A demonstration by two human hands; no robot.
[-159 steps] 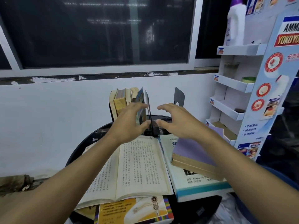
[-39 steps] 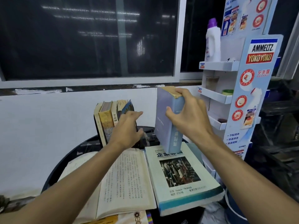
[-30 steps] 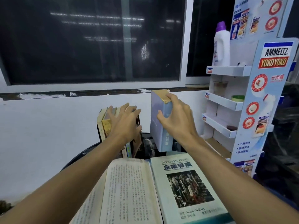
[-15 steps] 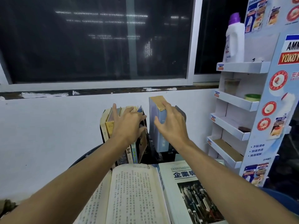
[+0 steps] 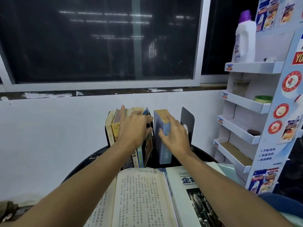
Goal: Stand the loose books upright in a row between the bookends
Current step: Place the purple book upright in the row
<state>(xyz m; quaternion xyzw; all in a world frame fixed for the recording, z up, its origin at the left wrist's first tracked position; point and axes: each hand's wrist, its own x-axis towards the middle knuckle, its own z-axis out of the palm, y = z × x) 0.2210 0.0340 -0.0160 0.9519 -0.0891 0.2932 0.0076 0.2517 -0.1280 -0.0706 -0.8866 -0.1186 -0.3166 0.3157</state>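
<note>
Books (image 5: 113, 128) are standing upright in a row at the back of the round dark bench (image 5: 78, 167), close to the white wall. Our left hand (image 5: 133, 126) is lying against their spines, its fingers spread out over their tops and pressing on them. The thin ones at the right end of the row are tilting slightly. Our right hand (image 5: 173, 135) is gripping a thick blue book (image 5: 164, 154), with the thumb pressing on the spine and the fingers curling over its yellowed top edge and down the far side. That blue book is standing upright between the row and the grey bookend (image 5: 187, 117), with a narrow gap to the row and a wider one to the bookend. Its lower end is reaching the bench, though we cannot tell whether its weight is resting there. Our hands are working apart, each on its own thing. Nearer to us an open book (image 5: 139, 197) is lying flat with its pages up. Just beside it on the right a large closed book (image 5: 183, 185) is lying under our right forearm. A white cardboard rack (image 5: 246, 104) is standing at the right, carrying a white bottle (image 5: 246, 40) with a purple cap on its top shelf. A dark window (image 5: 98, 38) is filling the wall above.
</note>
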